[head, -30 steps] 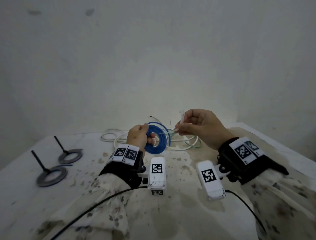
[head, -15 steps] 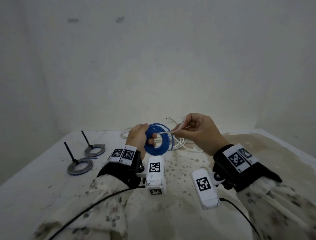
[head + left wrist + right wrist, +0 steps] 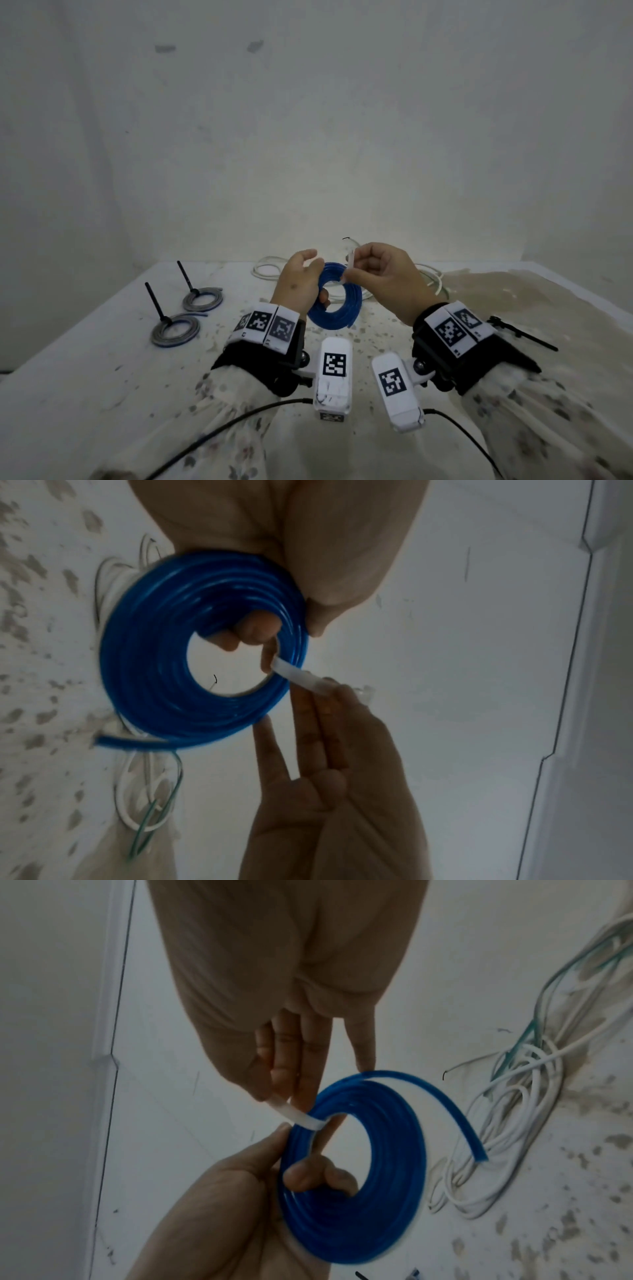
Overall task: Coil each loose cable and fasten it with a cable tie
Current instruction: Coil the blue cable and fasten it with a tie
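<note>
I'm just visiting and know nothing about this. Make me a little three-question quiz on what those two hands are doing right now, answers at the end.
1. True or false: the blue cable coil lies flat on the table.
2. Which hand pinches the white cable tie: A) left hand, B) right hand?
3. Fill in: two grey coils already fastened with black ties lie on the person's ____ side.

Key
1. False; the left hand holds it up above the table.
2. B.
3. Left.
</note>
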